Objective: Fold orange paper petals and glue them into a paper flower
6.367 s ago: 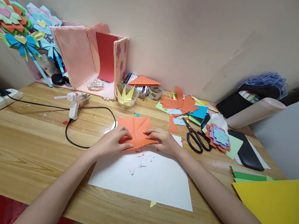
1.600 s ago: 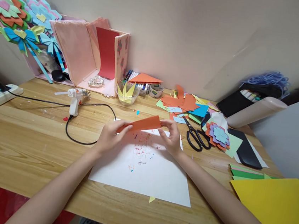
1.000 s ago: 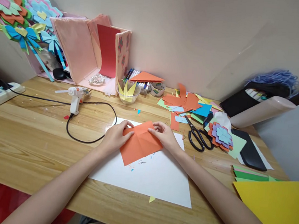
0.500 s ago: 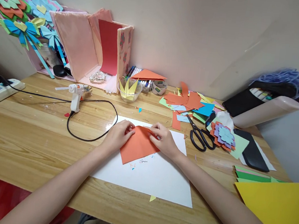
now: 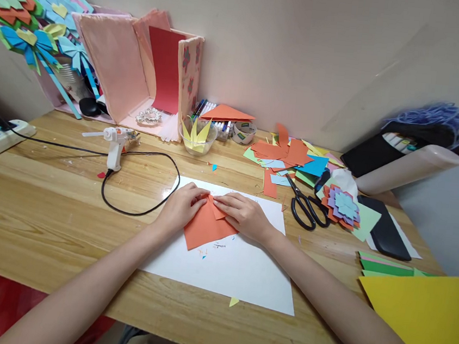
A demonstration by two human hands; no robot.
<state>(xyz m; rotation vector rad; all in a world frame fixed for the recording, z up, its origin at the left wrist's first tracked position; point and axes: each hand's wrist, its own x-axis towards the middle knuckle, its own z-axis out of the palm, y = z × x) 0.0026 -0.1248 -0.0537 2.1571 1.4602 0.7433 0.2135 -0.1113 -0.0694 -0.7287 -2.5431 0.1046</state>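
Note:
An orange sheet of paper (image 5: 206,230), partly folded, lies over a white sheet (image 5: 260,274) in front of me. My left hand (image 5: 185,207) grips its upper left edge between thumb and fingers. On the upper right, my right hand (image 5: 245,215) presses a folded flap flat, its fingers together and stretched over the crease. Part of the flap is hidden under those fingers. Small paper scraps and faint marks show on the white sheet below the orange paper.
A white glue gun (image 5: 115,146) with a looping black cord stands left. Black-handled scissors (image 5: 308,205) lie right, near colored paper scraps (image 5: 284,153) and a layered paper flower (image 5: 343,204). Yellow paper (image 5: 423,313) covers the right front. A clear bowl (image 5: 197,144) sits behind.
My right hand has brought the right corner of the orange paper inward and down into a flap. Its fingers now lie flatter on it. My left hand stays at the left edge.

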